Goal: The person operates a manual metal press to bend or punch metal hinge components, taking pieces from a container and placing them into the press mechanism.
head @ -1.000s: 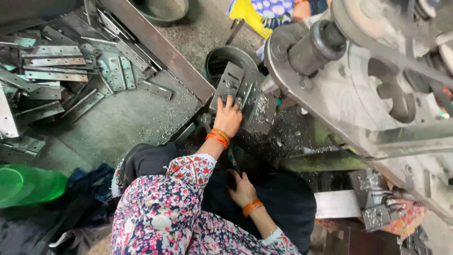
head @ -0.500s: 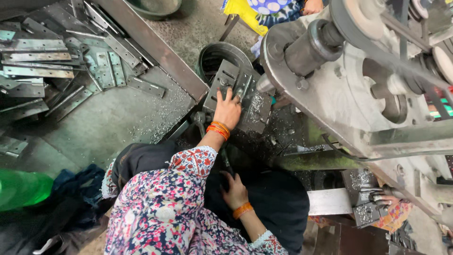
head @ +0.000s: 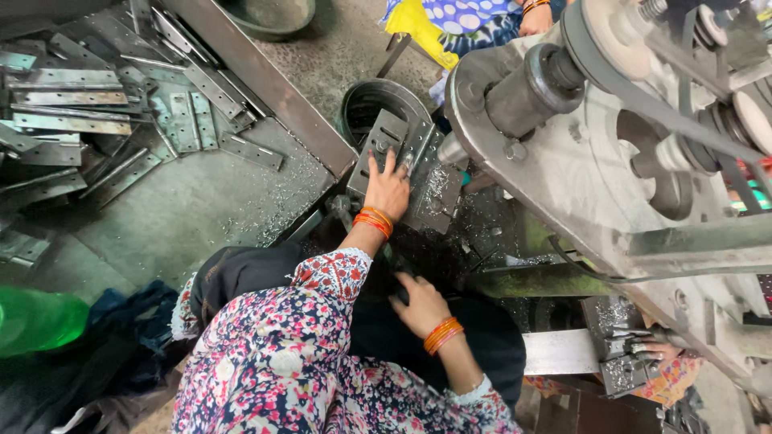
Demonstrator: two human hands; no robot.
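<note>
We see the left hand point(head: 388, 189) lying flat on a slotted grey metal plate point(head: 402, 165), palm down, fingers spread and stretched away from the wrist, with orange bangles point(head: 373, 220) around that wrist. The plate sits tilted under this hand, reaching out beyond the fingertips and to the hand's right. Just past the fingertips we see a dark round bucket point(head: 376, 104), partly covered by the plate.

Nearer the body, the right hand point(head: 418, 304) rests against dark cloth on the lap, its fingers curled inward; we cannot tell whether it grips anything, as the fingertips are hidden in the dark. It also wears orange bangles point(head: 441, 334).

To the right of both hands stands a large grey flywheel point(head: 579, 177) with a belt point(head: 635, 100) running over it. Below the right hand's wrist side, a pale metal strip point(head: 559, 351) lies flat, and another person's hand point(head: 661, 352) rests at a small metal block just beyond its far end.

To the left of the left hand, well apart, a heap of flat metal strips point(head: 72, 104) lies on a grey sheet. A green bottle point(head: 36, 320) lies far to the left of the right hand.
</note>
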